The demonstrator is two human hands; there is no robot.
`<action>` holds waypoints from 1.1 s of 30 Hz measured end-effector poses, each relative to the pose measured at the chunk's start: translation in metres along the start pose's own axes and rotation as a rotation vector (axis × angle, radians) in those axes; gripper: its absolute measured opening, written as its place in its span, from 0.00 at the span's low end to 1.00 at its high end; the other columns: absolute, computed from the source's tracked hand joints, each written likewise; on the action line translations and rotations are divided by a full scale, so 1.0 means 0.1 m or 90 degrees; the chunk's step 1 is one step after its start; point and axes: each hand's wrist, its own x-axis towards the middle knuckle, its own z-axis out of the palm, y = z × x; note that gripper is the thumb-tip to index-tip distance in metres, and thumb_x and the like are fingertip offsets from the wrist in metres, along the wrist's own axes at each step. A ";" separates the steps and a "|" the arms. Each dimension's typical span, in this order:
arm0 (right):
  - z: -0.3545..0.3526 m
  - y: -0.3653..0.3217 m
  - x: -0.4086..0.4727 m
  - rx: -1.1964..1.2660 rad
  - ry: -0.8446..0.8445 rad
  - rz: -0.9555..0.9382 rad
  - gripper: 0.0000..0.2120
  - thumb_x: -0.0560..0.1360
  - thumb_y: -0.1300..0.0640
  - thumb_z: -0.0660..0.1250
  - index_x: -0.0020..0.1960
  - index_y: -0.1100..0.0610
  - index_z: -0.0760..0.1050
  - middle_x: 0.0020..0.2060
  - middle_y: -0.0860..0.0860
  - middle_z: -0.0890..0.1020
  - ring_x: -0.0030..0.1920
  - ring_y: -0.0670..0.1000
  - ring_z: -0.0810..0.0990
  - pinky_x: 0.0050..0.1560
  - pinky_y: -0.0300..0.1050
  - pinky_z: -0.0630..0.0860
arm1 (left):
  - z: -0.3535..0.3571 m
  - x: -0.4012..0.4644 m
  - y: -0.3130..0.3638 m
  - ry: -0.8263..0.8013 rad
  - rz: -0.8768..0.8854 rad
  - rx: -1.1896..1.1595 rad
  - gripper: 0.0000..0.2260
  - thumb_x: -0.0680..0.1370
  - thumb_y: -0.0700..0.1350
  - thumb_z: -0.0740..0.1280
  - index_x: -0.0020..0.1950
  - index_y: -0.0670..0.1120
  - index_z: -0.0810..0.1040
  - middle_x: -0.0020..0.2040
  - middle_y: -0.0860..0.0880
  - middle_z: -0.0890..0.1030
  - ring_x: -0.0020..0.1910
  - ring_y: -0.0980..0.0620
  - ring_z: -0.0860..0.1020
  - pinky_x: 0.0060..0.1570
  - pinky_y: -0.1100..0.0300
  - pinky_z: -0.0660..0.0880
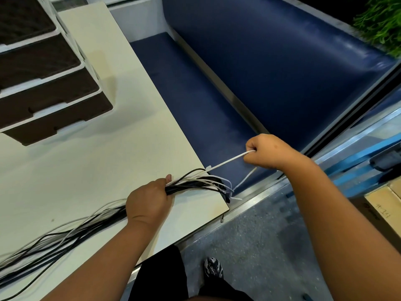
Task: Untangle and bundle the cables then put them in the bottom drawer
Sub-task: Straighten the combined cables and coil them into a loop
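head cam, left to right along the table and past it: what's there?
drawer unit → bundle of cables → left hand gripping them → white cable pulled taut → right hand → cardboard box

Bare table (71, 170) before the drawer unit (43, 83), seemingly unobstructed.

Black and white cables (65, 233) bunched on table, bottom drawer (58, 120) closed
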 end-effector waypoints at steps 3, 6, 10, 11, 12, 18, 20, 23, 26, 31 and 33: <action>0.12 0.12 0.04 0.105 0.075 -0.018 0.10 0.68 0.59 0.65 0.30 0.55 0.67 0.26 0.51 0.71 0.30 0.50 0.66 0.33 0.46 0.66 | -0.02 0.01 0.01 -0.015 -0.006 0.014 0.21 0.78 0.54 0.52 0.63 0.52 0.78 0.45 0.47 0.84 0.44 0.42 0.80 0.36 0.58 0.65; 0.21 0.17 0.02 0.003 0.205 -0.076 0.14 0.73 0.53 0.68 0.33 0.56 0.69 0.26 0.50 0.71 0.29 0.52 0.69 0.31 0.47 0.68 | -0.02 0.02 0.01 -0.041 -0.019 0.015 0.16 0.79 0.50 0.59 0.66 0.53 0.76 0.49 0.48 0.84 0.47 0.43 0.80 0.37 0.58 0.65; 0.15 0.22 0.02 -0.061 0.271 -0.022 0.26 0.74 0.37 0.65 0.31 0.56 0.67 0.24 0.51 0.70 0.27 0.52 0.68 0.29 0.46 0.65 | -0.04 0.01 0.02 -0.053 -0.028 0.017 0.17 0.79 0.48 0.61 0.67 0.53 0.75 0.50 0.48 0.83 0.48 0.42 0.80 0.38 0.58 0.66; 0.12 0.27 0.03 -0.045 0.237 0.015 0.28 0.72 0.34 0.65 0.30 0.56 0.66 0.24 0.52 0.69 0.27 0.52 0.67 0.30 0.45 0.64 | -0.03 0.01 0.02 -0.050 -0.027 0.013 0.17 0.79 0.48 0.61 0.67 0.53 0.76 0.50 0.47 0.84 0.47 0.42 0.80 0.38 0.57 0.66; 0.11 0.31 0.03 -0.026 0.205 0.037 0.29 0.70 0.32 0.66 0.30 0.57 0.65 0.24 0.52 0.69 0.27 0.52 0.67 0.30 0.45 0.64 | -0.03 0.01 0.02 -0.042 -0.025 0.010 0.16 0.78 0.48 0.62 0.66 0.52 0.77 0.48 0.47 0.84 0.46 0.41 0.80 0.38 0.57 0.66; 0.06 0.45 -0.05 0.063 0.277 0.107 0.27 0.77 0.34 0.58 0.32 0.55 0.70 0.26 0.53 0.75 0.31 0.56 0.74 0.32 0.45 0.66 | -0.03 0.01 0.01 -0.030 -0.022 -0.005 0.16 0.78 0.47 0.60 0.64 0.51 0.78 0.47 0.46 0.84 0.45 0.40 0.80 0.39 0.56 0.70; 0.00 0.51 -0.05 0.309 0.278 0.167 0.26 0.78 0.36 0.59 0.34 0.57 0.73 0.27 0.56 0.78 0.31 0.56 0.77 0.38 0.47 0.72 | -0.04 0.00 0.01 -0.037 -0.022 -0.009 0.17 0.77 0.46 0.63 0.66 0.51 0.77 0.48 0.45 0.84 0.46 0.40 0.80 0.40 0.55 0.71; -0.05 0.62 -0.09 0.395 0.220 0.195 0.24 0.77 0.39 0.63 0.36 0.60 0.74 0.25 0.56 0.74 0.27 0.54 0.72 0.37 0.48 0.70 | -0.04 0.00 0.01 -0.026 -0.015 -0.014 0.16 0.77 0.47 0.62 0.64 0.51 0.79 0.46 0.45 0.84 0.44 0.39 0.80 0.38 0.56 0.69; -0.04 0.77 -0.13 0.230 0.219 0.175 0.20 0.77 0.44 0.67 0.40 0.61 0.74 0.30 0.55 0.75 0.31 0.54 0.72 0.36 0.46 0.70 | -0.01 0.00 0.00 0.019 -0.010 -0.026 0.19 0.76 0.52 0.56 0.52 0.46 0.84 0.36 0.44 0.83 0.34 0.39 0.79 0.32 0.57 0.68; 0.20 0.95 -0.15 -0.007 -0.005 0.194 0.17 0.75 0.66 0.65 0.60 0.50 0.74 0.60 0.56 0.79 0.54 0.56 0.79 0.51 0.47 0.76 | -0.01 -0.01 0.01 0.022 -0.012 -0.020 0.22 0.76 0.55 0.53 0.50 0.45 0.84 0.35 0.43 0.82 0.33 0.38 0.79 0.31 0.57 0.68; 0.29 0.85 -0.19 -0.091 -0.125 0.192 0.31 0.75 0.70 0.61 0.74 0.50 0.63 0.72 0.56 0.69 0.63 0.56 0.75 0.59 0.47 0.75 | -0.01 -0.01 0.01 0.024 -0.019 -0.015 0.24 0.77 0.56 0.52 0.48 0.45 0.84 0.34 0.43 0.82 0.33 0.38 0.79 0.32 0.56 0.71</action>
